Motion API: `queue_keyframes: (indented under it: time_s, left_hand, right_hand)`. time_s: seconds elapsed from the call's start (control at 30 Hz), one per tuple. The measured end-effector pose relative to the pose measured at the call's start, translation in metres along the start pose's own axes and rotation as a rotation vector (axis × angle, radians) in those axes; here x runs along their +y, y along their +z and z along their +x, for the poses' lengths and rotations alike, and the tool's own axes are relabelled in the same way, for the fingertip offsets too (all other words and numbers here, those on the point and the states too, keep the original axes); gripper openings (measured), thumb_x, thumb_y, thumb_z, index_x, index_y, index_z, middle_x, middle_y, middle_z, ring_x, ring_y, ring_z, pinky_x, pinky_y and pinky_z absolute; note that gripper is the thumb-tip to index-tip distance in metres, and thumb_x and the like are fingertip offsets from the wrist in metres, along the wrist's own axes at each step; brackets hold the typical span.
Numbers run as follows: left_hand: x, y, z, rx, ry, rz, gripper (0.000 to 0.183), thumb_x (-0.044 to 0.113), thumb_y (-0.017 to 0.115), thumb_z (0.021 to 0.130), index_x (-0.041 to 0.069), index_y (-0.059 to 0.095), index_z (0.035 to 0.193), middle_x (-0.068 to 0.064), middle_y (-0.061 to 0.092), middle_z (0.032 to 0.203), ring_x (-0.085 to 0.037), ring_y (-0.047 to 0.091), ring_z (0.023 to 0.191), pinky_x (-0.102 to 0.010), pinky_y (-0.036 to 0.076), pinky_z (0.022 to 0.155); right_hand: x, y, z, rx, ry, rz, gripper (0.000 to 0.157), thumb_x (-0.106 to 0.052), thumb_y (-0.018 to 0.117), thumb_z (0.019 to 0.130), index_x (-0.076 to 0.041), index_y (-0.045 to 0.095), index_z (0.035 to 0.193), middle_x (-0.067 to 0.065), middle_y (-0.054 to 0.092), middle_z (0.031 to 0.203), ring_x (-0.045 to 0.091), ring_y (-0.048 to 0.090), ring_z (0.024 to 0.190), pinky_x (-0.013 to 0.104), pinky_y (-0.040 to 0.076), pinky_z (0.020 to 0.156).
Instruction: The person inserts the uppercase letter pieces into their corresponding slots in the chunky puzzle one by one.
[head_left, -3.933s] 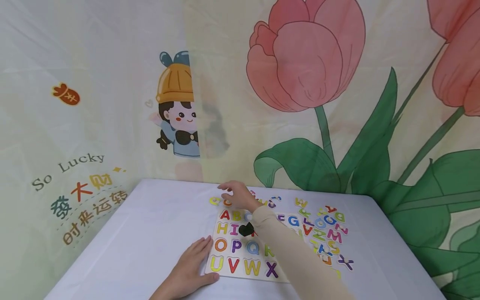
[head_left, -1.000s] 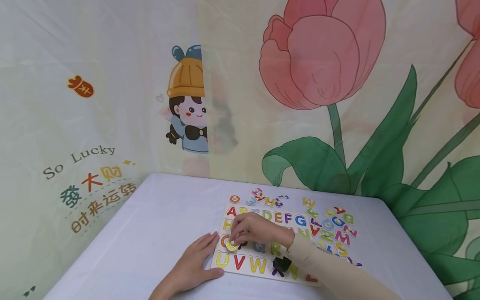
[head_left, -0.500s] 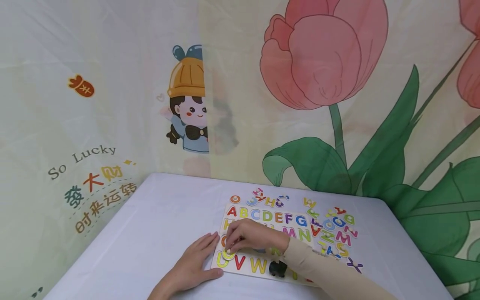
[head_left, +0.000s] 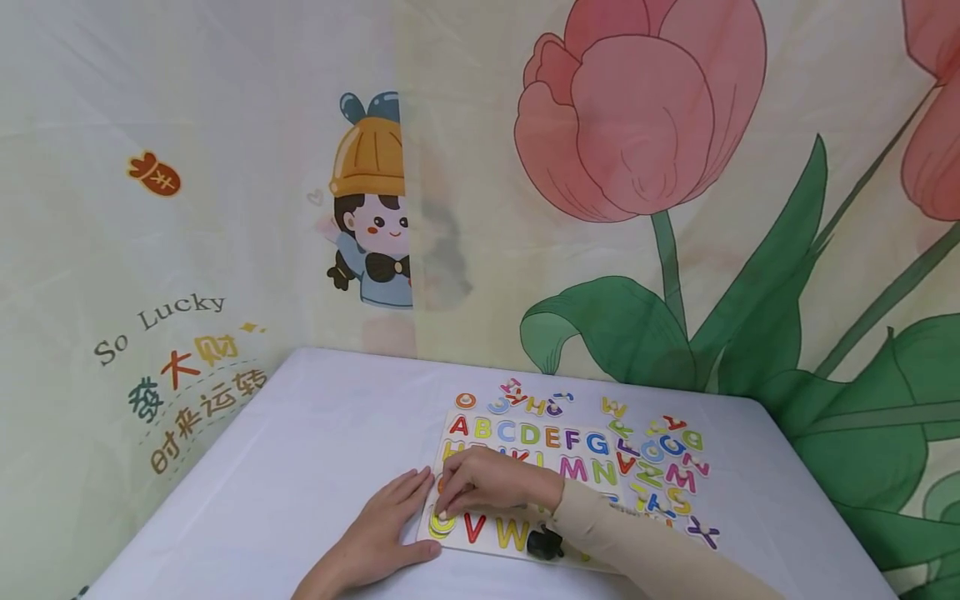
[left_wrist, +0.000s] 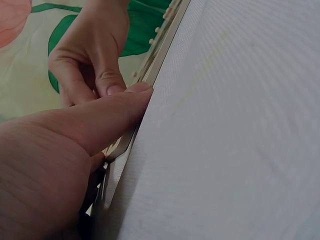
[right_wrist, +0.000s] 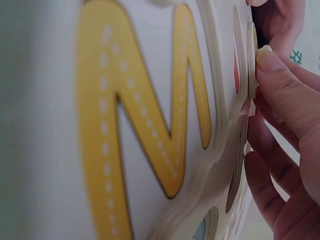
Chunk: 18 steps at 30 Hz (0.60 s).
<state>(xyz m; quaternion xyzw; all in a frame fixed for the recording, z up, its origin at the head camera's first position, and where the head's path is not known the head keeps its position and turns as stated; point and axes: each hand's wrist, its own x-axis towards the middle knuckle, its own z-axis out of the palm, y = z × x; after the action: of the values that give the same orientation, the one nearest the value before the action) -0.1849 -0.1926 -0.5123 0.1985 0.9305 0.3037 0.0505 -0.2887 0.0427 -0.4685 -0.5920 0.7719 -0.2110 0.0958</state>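
Note:
A white alphabet puzzle board (head_left: 491, 542) lies on the table, with coloured letters in rows. My right hand (head_left: 502, 479) pinches a yellow letter piece (head_left: 442, 527) by its small knob (right_wrist: 263, 49), right over the yellow U place at the board's lower left corner. Whether the piece sits flush there cannot be told. My left hand (head_left: 382, 521) lies along the board's left side, fingers stretched out; its thumb (left_wrist: 112, 107) touches the front edge. Part of the O and P row is hidden behind my right hand.
Several loose letter pieces with knobs lie right of the board, among them a purple X (head_left: 702, 532) and a pink M (head_left: 681, 478). More are behind it, including an orange O (head_left: 466, 401). A printed cloth wall (head_left: 465, 333) borders the table's back.
My right hand has picked up the yellow piece from behind the board and brought it forward to the lower left corner. Over the last second it slid slightly left and nearer. The left hand stays put.

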Motion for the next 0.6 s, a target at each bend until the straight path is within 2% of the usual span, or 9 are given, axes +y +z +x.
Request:
queue_keyframes:
  time_s: [0.33,0.6]
  left_hand:
    - [0.0020,-0.0007,-0.0009,0.001,0.005,-0.022,0.100,0.065,0.073,0.091,0.010,0.037,0.166,-0.005,0.032,0.174,-0.036,0.024,0.161,-0.069,0.023,0.124]
    - [0.0039,-0.0032,-0.0024,0.012,0.013,-0.032,0.099,0.064,0.074,0.091,0.008,0.038,0.165,-0.006,0.032,0.174,-0.037,0.024,0.161,-0.069,0.023,0.125]
  right_hand:
    - [-0.0012,0.0048,0.0049,-0.045,-0.006,0.060,0.018,-0.021,0.074,0.099,-0.019,0.085,0.113,-0.015,0.071,0.099,-0.009,0.054,0.090,0.009,0.050,0.081]
    - [-0.0021,0.0071,0.0062,-0.041,0.032,0.082,0.017,-0.023,0.075,0.098,-0.021,0.086,0.112,-0.017,0.067,0.097,-0.010,0.054,0.088,0.010,0.051,0.078]
